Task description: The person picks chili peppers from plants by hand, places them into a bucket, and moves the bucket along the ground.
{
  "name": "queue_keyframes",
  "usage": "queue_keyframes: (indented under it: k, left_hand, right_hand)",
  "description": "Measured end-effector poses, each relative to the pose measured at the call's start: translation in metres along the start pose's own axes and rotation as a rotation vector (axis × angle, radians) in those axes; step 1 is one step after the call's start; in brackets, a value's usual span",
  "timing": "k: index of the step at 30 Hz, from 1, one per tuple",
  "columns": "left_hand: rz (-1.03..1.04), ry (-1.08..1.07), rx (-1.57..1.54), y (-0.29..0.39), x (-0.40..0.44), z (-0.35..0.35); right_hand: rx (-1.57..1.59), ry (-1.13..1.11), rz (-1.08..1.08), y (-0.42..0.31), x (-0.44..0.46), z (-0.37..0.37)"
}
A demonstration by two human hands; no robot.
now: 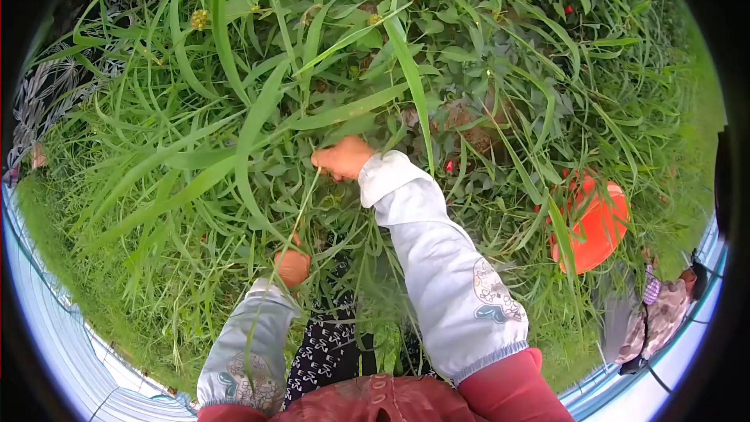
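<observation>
My right hand reaches forward among the leaves near the middle, its fingers closed at the upper end of a thin grass stem. Lower and to the left, my left hand is closed around the lower part of what looks like the same stem. Broad grass blades rise just left of and above my right hand. Low leafy plants surround both hands. A small red fruit shows to the right of my right hand.
An orange-red container lies in the grass at the right. One person in patterned clothing is at the lower right edge; dark patterned cloth shows at the upper left. Another red spot is at the upper right.
</observation>
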State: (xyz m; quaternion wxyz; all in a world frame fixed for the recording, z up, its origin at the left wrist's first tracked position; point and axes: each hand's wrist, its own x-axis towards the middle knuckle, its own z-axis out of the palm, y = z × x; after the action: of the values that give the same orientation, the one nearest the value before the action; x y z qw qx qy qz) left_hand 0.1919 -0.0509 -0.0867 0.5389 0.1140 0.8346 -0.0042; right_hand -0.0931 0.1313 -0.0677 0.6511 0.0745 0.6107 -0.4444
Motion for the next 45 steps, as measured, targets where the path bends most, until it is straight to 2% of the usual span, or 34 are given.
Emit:
queue_keyframes:
  k: [1,2,3,4,5,7,10,11,14,17,20,21,23,26,29,31,33,34,37,40,43,45]
  left_hand:
    - [0.014,0.114,-0.007,0.001,-0.002,0.003]
    - [-0.025,-0.039,-0.064,0.009,-0.003,-0.027]
    - [-0.072,-0.19,-0.115,0.017,-0.004,-0.056]
    - [-0.097,-0.218,-0.215,0.022,-0.004,-0.069]
    - [-0.125,-0.246,-0.316,0.021,-0.007,-0.072]
    - [-0.09,-0.021,-0.734,0.004,0.005,0.021]
    - [-0.081,-0.081,-0.499,0.017,-0.03,-0.046]
    - [-0.072,-0.176,-0.107,0.03,-0.05,-0.101]
    - [0.16,0.169,0.034,0.029,-0.091,-0.153]
    - [0.196,0.26,-0.693,0.011,-0.09,-0.187]
    - [0.023,0.414,-0.94,-0.026,-0.064,-0.178]
    - [-0.102,0.393,-0.935,-0.031,-0.06,-0.191]
    - [-0.193,0.511,-0.804,-0.045,-0.044,-0.179]
    - [-0.018,0.398,-0.976,-0.053,-0.026,-0.155]
    - [0.045,0.482,-0.828,-0.046,-0.017,-0.151]
    - [0.0,0.45,-0.676,-0.043,-0.012,-0.146]
    - [-0.014,0.421,-0.482,-0.039,-0.006,-0.145]
    - [-0.008,0.312,-0.524,-0.042,-0.003,-0.146]
    - [0.042,0.278,-0.454,-0.046,-0.003,-0.144]
    - [-0.109,0.323,-0.83,-0.038,-0.017,-0.153]
    - [-0.016,0.406,-1.398,-0.052,-0.01,-0.131]
    - [-0.013,0.518,-1.29,-0.055,-0.016,-0.129]
  right_hand:
    - [0.058,0.078,-0.167,-0.005,-0.004,0.024]
    - [-0.286,0.014,-0.248,-0.014,-0.004,0.035]
    - [-0.522,0.09,-0.473,-0.003,0.004,0.063]
    - [-0.601,-0.043,-0.342,-0.02,-0.019,0.08]
    - [-0.688,-0.01,-0.377,-0.007,-0.012,0.109]
    - [-0.743,-0.062,-0.301,0.015,-0.001,0.143]
    - [-0.784,-0.016,-0.347,0.036,-0.014,0.155]
    - [-0.776,-0.026,-0.341,0.039,-0.015,0.156]
    - [-0.79,-0.011,-0.36,0.049,-0.014,0.156]
    - [-0.771,-0.072,-0.343,0.042,-0.018,0.15]
    - [-0.759,-0.009,-0.36,0.055,-0.019,0.155]
    - [-0.772,-0.001,-0.348,0.059,-0.02,0.155]
    - [-0.751,0.012,-0.421,0.065,-0.027,0.151]
    - [-0.768,0.015,-0.478,0.069,-0.03,0.151]
    - [-0.749,0.08,-0.513,0.074,-0.03,0.154]
    - [-0.704,0.162,-0.559,0.078,-0.028,0.159]
    - [-0.725,0.147,-0.54,0.08,-0.026,0.163]
    - [-0.739,0.141,-0.529,0.081,-0.026,0.163]
    - [-0.726,0.176,-0.562,0.082,-0.031,0.162]
    - [-0.768,0.11,-0.521,0.074,-0.04,0.156]
    - [-0.464,0.326,-0.627,0.078,-0.04,0.159]
    - [-0.302,0.375,-0.611,0.068,-0.051,0.155]
